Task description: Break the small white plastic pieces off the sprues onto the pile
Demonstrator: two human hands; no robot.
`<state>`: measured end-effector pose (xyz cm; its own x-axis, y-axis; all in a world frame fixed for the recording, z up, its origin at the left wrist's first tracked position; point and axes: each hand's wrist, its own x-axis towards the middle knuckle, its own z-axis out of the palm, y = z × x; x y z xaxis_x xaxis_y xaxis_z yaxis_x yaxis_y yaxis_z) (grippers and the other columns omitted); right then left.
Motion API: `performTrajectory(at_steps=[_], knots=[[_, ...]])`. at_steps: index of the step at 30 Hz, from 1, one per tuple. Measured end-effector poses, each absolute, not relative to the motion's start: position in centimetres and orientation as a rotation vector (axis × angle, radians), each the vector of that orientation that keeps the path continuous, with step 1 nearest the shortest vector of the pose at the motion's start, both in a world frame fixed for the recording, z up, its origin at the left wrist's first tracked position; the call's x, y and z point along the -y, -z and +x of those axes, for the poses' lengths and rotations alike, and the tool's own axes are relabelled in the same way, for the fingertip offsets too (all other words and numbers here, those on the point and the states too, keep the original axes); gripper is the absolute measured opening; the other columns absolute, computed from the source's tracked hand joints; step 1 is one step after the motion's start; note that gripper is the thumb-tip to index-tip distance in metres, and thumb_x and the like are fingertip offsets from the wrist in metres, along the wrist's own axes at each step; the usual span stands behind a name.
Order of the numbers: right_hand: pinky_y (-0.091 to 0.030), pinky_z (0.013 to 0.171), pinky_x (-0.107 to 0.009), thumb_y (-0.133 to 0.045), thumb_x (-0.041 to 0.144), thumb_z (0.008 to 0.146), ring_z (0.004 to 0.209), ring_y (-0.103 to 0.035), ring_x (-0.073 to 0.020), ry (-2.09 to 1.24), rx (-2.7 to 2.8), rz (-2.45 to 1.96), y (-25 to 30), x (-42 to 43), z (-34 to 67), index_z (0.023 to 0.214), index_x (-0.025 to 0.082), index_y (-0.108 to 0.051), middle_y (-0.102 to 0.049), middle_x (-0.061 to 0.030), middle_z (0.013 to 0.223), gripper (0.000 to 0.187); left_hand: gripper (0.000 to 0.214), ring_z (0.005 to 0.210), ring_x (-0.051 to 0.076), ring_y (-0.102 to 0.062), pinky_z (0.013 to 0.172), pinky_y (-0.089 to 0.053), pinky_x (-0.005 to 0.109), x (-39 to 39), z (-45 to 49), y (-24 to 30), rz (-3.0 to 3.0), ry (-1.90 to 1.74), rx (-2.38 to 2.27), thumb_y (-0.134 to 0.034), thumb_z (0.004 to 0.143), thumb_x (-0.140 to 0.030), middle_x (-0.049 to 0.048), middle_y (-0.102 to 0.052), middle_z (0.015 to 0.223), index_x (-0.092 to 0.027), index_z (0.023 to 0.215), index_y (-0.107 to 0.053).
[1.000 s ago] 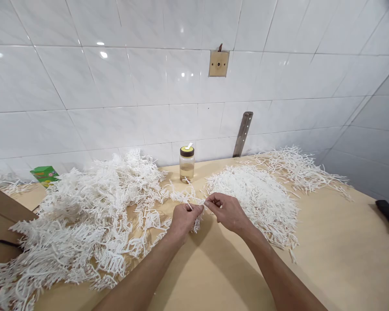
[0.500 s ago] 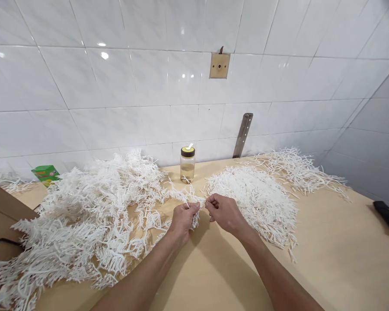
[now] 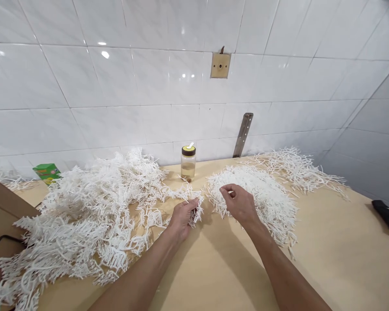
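Observation:
In my left hand [image 3: 181, 216], a white branched strand [image 3: 198, 209] is pinched between thumb and fingers; its thin twigs stick out past the fingertips. More of it trails left toward a big tangled heap of white branched strands [image 3: 94, 211]. My right hand [image 3: 240, 202] hovers over the near left part of a flatter pile of short white pieces [image 3: 262, 194]. Its thumb and forefinger are closed together. Whether a small piece sits between those fingertips I cannot make out against the white pile.
A clear jar [image 3: 188, 166] with a dark and yellow lid stands behind my hands. Loose longer white strands [image 3: 298, 168] lie at the back right. A green box [image 3: 47, 172] is behind the left heap. A metal strip [image 3: 243, 136] leans on the tiled wall. A black object [image 3: 387, 218] lies far right.
My right hand has drawn away from the strand in my left hand and moved right, over the pile of short pieces. The left hand has stayed nearly in place, holding the strand.

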<state>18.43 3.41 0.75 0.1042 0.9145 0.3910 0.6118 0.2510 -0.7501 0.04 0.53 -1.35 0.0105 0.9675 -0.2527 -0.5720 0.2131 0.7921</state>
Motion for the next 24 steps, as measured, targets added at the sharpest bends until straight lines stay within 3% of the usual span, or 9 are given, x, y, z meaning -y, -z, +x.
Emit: performTrajectory(at_steps=[4,8,14,20,24], knots=[[-0.048,0.044,-0.026,-0.060,0.044,0.080,0.044,-0.055,-0.0117,-0.994,1.626,-1.286,-0.8,-2.1,15.9,0.095,0.019,-0.069,-0.064,-0.0005,0.070,0.030,0.039,0.049,0.010,-0.051,0.049,-0.038,0.023,-0.6,0.0,1.4,0.600,-1.280,-0.915,-0.089,0.052,-0.037,0.0005,-0.059,0.056,-0.011,0.067,-0.065],[-0.051,0.045,-0.026,-0.065,0.043,0.077,0.043,-0.053,-0.0098,-1.146,1.553,-1.201,-0.5,-1.8,14.9,0.092,0.018,-0.068,-0.061,0.0017,0.067,0.029,0.039,0.047,0.008,-0.047,0.047,-0.033,0.023,-0.5,-0.1,1.1,0.603,-1.284,-0.947,-0.089,0.051,-0.037,-0.0016,-0.055,0.053,-0.012,0.063,-0.061],[-0.052,0.046,-0.028,-0.059,0.041,0.081,0.044,-0.055,-0.0121,-1.011,1.606,-1.209,-0.3,-1.7,14.8,0.087,0.019,-0.065,-0.059,0.0015,0.065,0.024,0.036,0.045,0.010,-0.047,0.045,-0.033,0.024,-0.4,-0.1,0.7,0.582,-1.229,-0.973,-0.087,0.054,-0.036,-0.0010,-0.053,0.051,-0.012,0.063,-0.061],[-0.049,0.062,-0.029,-0.050,0.027,0.082,0.067,-0.060,-0.0169,-0.480,1.734,-1.246,0.2,-1.5,13.8,0.081,0.021,-0.059,-0.064,-0.0035,0.076,0.010,0.038,0.045,0.010,-0.048,0.046,-0.034,0.024,-0.3,0.1,0.6,0.551,-1.286,-0.993,-0.087,0.055,-0.037,-0.0016,-0.054,0.050,-0.014,0.063,-0.059],[-0.044,0.063,-0.028,-0.048,0.021,0.083,0.068,-0.055,-0.0163,-0.355,1.780,-1.188,0.6,-1.4,13.3,0.078,0.021,-0.053,-0.061,-0.0032,0.075,0.007,0.037,0.046,0.009,-0.048,0.046,-0.032,0.023,-0.3,0.2,0.9,0.572,-1.296,-1.000,-0.088,0.054,-0.037,-0.0024,-0.054,0.050,-0.014,0.062,-0.059]])
